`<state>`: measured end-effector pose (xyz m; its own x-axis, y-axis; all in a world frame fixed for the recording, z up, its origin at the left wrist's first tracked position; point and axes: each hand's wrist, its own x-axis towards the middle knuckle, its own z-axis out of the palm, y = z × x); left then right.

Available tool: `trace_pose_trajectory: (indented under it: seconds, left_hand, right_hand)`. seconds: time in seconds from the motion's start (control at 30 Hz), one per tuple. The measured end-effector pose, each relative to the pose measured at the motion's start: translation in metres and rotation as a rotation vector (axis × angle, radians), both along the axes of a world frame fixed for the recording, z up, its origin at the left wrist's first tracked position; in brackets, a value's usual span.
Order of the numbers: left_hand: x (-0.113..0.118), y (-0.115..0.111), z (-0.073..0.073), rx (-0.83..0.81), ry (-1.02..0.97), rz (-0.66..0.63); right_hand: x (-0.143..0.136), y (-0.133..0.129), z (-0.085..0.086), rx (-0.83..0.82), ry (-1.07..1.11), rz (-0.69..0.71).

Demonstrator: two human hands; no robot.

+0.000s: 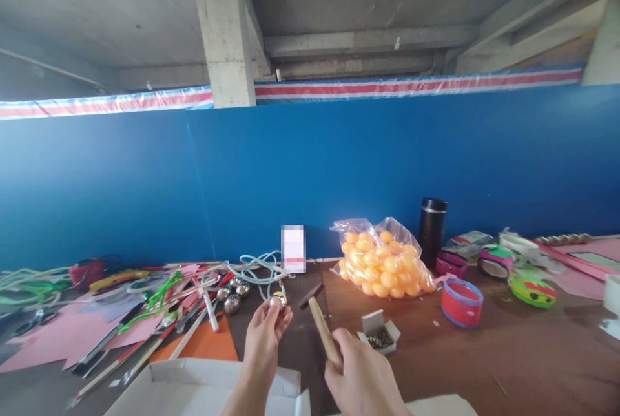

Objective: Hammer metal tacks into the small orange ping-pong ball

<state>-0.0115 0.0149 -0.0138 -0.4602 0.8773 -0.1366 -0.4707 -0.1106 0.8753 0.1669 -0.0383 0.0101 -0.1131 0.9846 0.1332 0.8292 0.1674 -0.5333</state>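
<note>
My left hand (pixel 265 332) pinches a shiny metal ball (pixel 278 301) above the dark table, with its fingertips round it. Wrapped round the wooden handle of a hammer (pixel 325 333) is my right hand (pixel 356 364); the hammer's dark head points up and to the left, a little right of the ball. Several more metal balls (pixel 232 303) rest on the table left of my left hand. A small open white box (pixel 380 333) of little metal pieces stands just beyond my right hand.
A clear bag of orange balls (pixel 382 267) and a black bottle (pixel 433 232) stand at the back. An open white box (pixel 194 384) lies in front; tools and pink paper (pixel 43 345) cover the left. A red-and-blue roll (pixel 462 303) sits right.
</note>
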Motion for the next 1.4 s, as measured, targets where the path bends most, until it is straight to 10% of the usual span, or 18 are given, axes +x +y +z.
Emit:
trace_pose_trajectory:
  seconds: [1.4]
  left_hand:
    - [0.008,-0.008,0.011,-0.098,0.1,-0.084]
  right_hand:
    - [0.069,0.045,-0.015,-0.174,-0.112,-0.266]
